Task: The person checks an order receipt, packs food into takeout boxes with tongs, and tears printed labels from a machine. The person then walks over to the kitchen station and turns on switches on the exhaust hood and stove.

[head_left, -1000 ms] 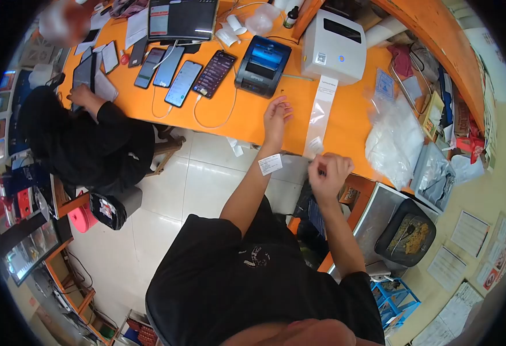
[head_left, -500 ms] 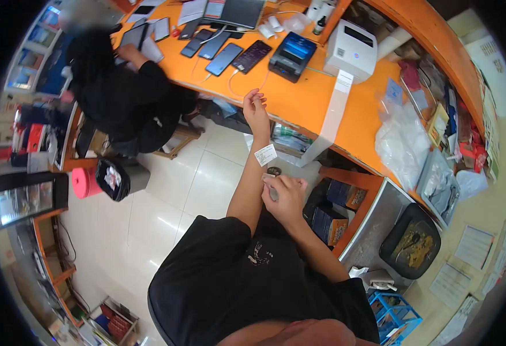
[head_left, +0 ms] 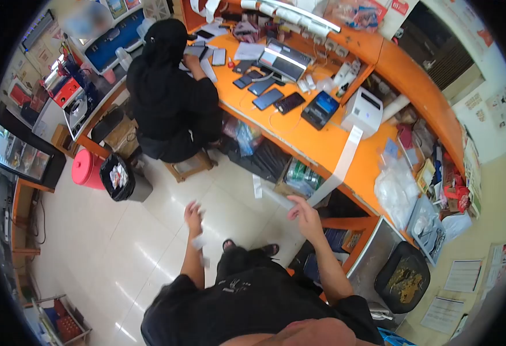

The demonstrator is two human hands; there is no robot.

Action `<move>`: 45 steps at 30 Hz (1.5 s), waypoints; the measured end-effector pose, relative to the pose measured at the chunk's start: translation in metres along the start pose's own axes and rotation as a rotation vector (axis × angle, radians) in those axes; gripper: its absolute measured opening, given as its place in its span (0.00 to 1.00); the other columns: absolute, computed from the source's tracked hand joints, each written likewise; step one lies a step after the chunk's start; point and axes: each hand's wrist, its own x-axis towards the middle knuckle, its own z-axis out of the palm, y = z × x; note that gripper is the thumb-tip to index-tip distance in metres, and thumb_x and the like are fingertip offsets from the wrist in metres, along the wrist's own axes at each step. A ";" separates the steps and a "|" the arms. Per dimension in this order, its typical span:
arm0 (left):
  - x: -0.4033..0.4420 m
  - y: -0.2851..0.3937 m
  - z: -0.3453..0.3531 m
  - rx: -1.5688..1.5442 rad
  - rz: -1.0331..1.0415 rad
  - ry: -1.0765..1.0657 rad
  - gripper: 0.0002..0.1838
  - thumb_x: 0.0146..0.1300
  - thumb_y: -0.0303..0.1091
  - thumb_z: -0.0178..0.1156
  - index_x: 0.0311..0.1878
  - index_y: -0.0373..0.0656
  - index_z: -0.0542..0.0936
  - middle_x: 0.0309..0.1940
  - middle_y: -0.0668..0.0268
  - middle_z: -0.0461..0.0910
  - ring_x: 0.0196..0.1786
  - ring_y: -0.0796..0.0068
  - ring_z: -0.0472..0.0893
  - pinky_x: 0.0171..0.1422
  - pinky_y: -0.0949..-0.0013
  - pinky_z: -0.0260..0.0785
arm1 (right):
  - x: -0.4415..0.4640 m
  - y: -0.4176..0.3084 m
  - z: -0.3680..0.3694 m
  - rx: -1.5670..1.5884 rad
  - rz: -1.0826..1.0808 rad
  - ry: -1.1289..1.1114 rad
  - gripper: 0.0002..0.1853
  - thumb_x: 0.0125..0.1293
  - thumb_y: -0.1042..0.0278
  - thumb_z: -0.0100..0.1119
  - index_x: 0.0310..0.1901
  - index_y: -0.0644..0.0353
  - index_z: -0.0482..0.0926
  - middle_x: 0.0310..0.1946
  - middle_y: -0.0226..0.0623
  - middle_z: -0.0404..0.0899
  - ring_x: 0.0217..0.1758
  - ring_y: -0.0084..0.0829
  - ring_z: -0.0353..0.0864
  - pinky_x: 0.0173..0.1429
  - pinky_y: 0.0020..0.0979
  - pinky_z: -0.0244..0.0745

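Note:
My left hand (head_left: 193, 219) is held over the floor, slightly blurred, its fingers apart and holding nothing. White stickers (head_left: 199, 241) cling to my left forearm. At the low bend of a long white label strip (head_left: 340, 164), my right hand (head_left: 305, 214) has its thumb and fingers closed on the strip. From there the strip runs up to a white label printer (head_left: 364, 112) on the orange desk. Its far part reaches left past my fingers, where a paler piece (head_left: 257, 187) shows. Part of the strip is hidden behind my right hand.
A person in black (head_left: 172, 98) sits on a stool at the desk (head_left: 299, 135). Several phones (head_left: 268, 99) and a dark printer (head_left: 320, 111) lie there. Plastic bags (head_left: 394, 190) rest at the right. A bin (head_left: 129, 181) and a pink bucket (head_left: 87, 169) stand left.
My left hand has moved left and down, away from my right. My right hand has left the left forearm and reached the label strip. The camera view has tilted up.

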 end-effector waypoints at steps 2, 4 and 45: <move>-0.002 -0.019 -0.068 -0.062 -0.006 0.156 0.12 0.71 0.37 0.59 0.53 0.45 0.81 0.22 0.71 0.79 0.12 0.89 0.59 0.13 0.80 0.47 | -0.003 0.029 0.008 -0.011 0.002 0.090 0.26 0.64 0.85 0.42 0.61 0.57 0.77 0.35 0.34 0.81 0.38 0.25 0.80 0.45 0.27 0.77; -0.023 -0.001 -0.117 0.012 -0.153 0.231 0.17 0.73 0.46 0.57 0.42 0.41 0.82 0.11 0.79 0.58 0.10 0.87 0.55 0.12 0.77 0.45 | 0.008 0.069 0.018 0.005 0.086 0.140 0.22 0.68 0.82 0.44 0.61 0.56 0.77 0.41 0.32 0.81 0.40 0.24 0.79 0.45 0.24 0.76; -0.111 0.002 -0.189 -0.070 -0.684 0.542 0.19 0.73 0.42 0.57 0.63 0.51 0.71 0.45 0.59 0.80 0.41 0.62 0.82 0.40 0.60 0.77 | 0.643 0.051 0.048 -0.796 -0.384 0.199 0.14 0.60 0.74 0.60 0.46 0.58 0.68 0.71 0.45 0.66 0.53 0.51 0.81 0.52 0.47 0.76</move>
